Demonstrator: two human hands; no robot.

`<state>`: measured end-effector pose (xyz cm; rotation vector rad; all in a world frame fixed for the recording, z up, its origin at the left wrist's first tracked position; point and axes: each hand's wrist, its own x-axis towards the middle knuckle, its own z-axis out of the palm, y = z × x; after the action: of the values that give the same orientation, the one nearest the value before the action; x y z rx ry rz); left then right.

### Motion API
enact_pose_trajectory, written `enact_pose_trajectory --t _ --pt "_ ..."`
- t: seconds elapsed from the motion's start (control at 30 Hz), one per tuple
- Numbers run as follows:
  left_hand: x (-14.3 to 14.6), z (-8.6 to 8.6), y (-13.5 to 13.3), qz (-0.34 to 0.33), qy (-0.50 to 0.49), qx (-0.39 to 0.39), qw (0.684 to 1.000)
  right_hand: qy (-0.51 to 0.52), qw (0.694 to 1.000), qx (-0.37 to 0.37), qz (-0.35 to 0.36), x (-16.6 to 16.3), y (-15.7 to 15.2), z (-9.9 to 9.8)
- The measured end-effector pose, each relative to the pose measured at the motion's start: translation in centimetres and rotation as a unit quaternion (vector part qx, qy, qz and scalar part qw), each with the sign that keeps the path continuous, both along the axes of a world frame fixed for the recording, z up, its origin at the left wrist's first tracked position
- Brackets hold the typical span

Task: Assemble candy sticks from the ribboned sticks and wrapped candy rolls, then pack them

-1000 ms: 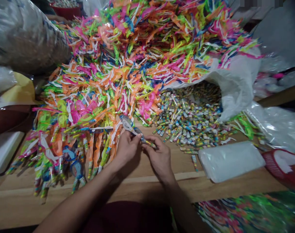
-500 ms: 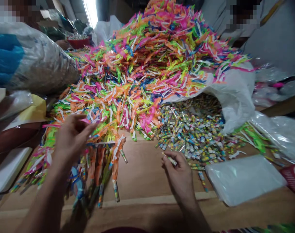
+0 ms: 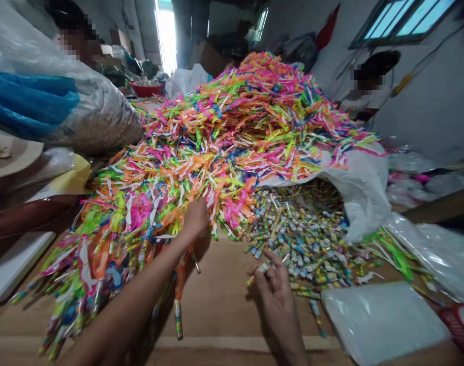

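Note:
A large heap of bright plastic ribbon pieces [image 3: 216, 152] in pink, orange, green and white fills the middle of the wooden table [image 3: 224, 290], with small candy-like tubes at many ribbon ends. My left hand [image 3: 195, 221] rests on the heap's near edge, its fingers hidden among the ribbons. An orange ribbon with a tube [image 3: 177, 319] hangs just below that wrist. My right hand [image 3: 273, 290] pinches a small striped tube [image 3: 260, 269] between fingers and thumb. Beside it lies a spill of loose tubes [image 3: 296, 239], spreading from a white sack [image 3: 363, 198].
A bulging plastic sack [image 3: 83, 112] lies at the left, and a flat white plastic pack [image 3: 380, 320] sits at the near right. A red basket [image 3: 460, 325] shows at the right edge. A person [image 3: 363, 96] sits beyond the heap, and another [image 3: 75, 35] at far left.
The view has tilted up, showing more of the room. My hands have moved apart since the earliest frame, and my left hand has gone from above the ribbons down onto the heap's edge.

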<state>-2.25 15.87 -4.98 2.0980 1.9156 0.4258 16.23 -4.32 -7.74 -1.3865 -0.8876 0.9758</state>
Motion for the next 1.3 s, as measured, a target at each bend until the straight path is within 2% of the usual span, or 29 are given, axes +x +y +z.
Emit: enact_pose_trajectory --t 0.13,0.3,0.37,0.47,0.53,0.6,0.63,0.67,0.73,0.8,0.83,0.9,0.97,1.03,1.1,1.17,1.3 --pt "0.2 0.0 -2.4 -0.067 0.044 0.034 0.996 -0.079 0.997 0.001 0.017 -0.7 1.5 0.5" --pt "1.1 1.0 -6.1 -0.203 0.047 0.063 0.976 -0.205 0.973 0.102 -0.028 -0.4 4.2 2.1" --pt "1.2 1.3 -7.3 -0.261 0.046 0.081 0.961 -0.203 0.973 0.107 -0.021 -0.3 4.8 2.3" --pt "1.0 1.4 -8.6 -0.313 0.030 0.100 0.944 -0.124 0.990 0.061 0.017 -0.3 5.0 2.1" --pt "0.9 1.1 -9.2 -0.278 -0.036 0.125 0.952 -0.078 0.996 0.042 0.007 -0.5 4.9 1.7" --pt "1.1 0.7 -9.7 -0.176 -0.182 0.152 0.955 -0.048 0.998 0.034 -0.030 -0.8 4.8 1.2" --pt "1.3 0.5 -10.0 -0.110 -0.279 0.145 0.943 -0.036 0.998 0.028 -0.046 -1.0 4.7 1.0" --pt "1.6 0.3 -10.3 -0.047 -0.380 0.113 0.917 -0.026 0.998 0.023 -0.056 -1.3 4.6 0.9" --pt "2.2 0.0 -10.9 0.045 -0.560 -0.016 0.827 -0.015 0.998 0.017 -0.059 -1.8 4.5 0.9" --pt "2.8 0.1 -11.3 0.097 -0.684 -0.151 0.707 -0.010 0.998 0.015 -0.052 -2.1 4.3 1.2" --pt "3.0 0.2 -11.5 0.113 -0.725 -0.193 0.651 -0.010 0.999 0.014 -0.047 -2.1 4.2 1.3" --pt "3.2 0.7 -11.8 0.130 -0.784 -0.220 0.566 -0.013 0.999 0.012 -0.030 -2.1 4.1 1.5" --pt "3.4 1.2 -12.0 0.123 -0.817 -0.214 0.522 -0.018 1.000 0.016 -0.017 -2.1 4.0 1.6" --pt "3.6 1.3 -12.2 0.098 -0.830 -0.220 0.504 -0.022 1.000 0.021 -0.009 -2.3 4.0 1.5" --pt "3.9 1.1 -12.3 0.076 -0.824 -0.240 0.508 -0.039 0.999 0.026 0.004 -2.5 4.0 1.3" --pt "4.2 0.8 -12.4 0.068 -0.810 -0.248 0.527 -0.089 0.995 0.045 0.024 -2.7 4.0 1.1" --pt "4.0 0.9 -12.4 0.107 -0.783 -0.228 0.569 -0.222 0.971 0.084 0.039 -2.5 3.5 1.1"
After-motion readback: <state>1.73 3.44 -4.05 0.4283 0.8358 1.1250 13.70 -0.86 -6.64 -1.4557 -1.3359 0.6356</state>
